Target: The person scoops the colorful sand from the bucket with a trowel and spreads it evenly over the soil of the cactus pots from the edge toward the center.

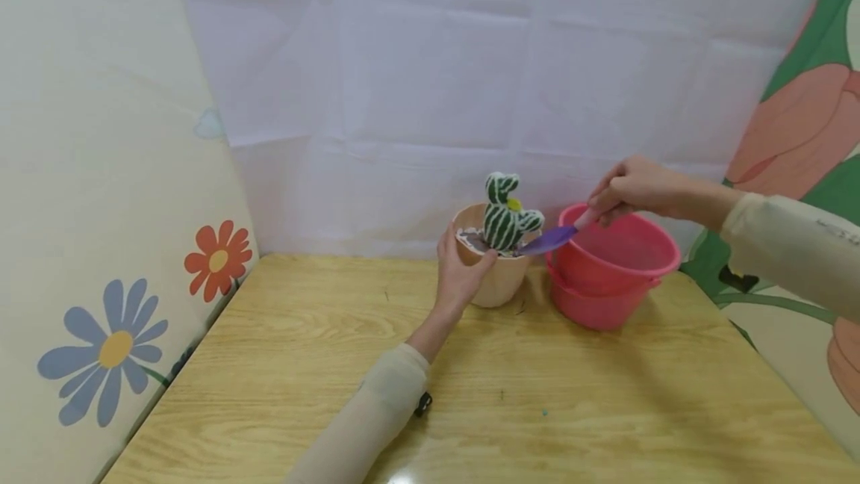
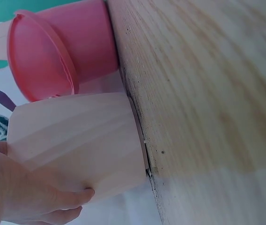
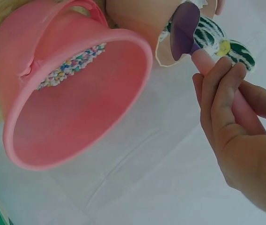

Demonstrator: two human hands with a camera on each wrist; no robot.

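At the far edge of the wood-grained table (image 1: 322,364), in front of a creased white cloth (image 1: 416,81), I have two vessels standing side by side. The pot (image 1: 500,286) is pale tan and smooth, tapers toward its base, and shows broad slanting bands along its wall in the left wrist view. A cactus figure (image 1: 502,228) stands upright in it; its surface is dark green with raised white ribs, its arms are rounded, and one yellow patch marks its side. Loose white and grey material surrounds its foot. Just right of the pot is the bucket (image 1: 594,308), glossy pink-red, with a thick rolled rim and a carrying handle hanging against its outer side. Through the right wrist view I find small multicoloured granules (image 3: 72,67) inside it. My left hand (image 1: 460,271) is clamped on the pot: thumb at the near rim, fingers spread along the outer wall, with the cactus figure just beyond the thumb. My right hand (image 1: 628,189) is closed around the pink handle of the trowel (image 1: 549,240). Its rounded purple blade extends from this grip down and leftward to the pot's right rim, near the cactus figure. I cannot tell whether the blade touches the rim or carries any load.
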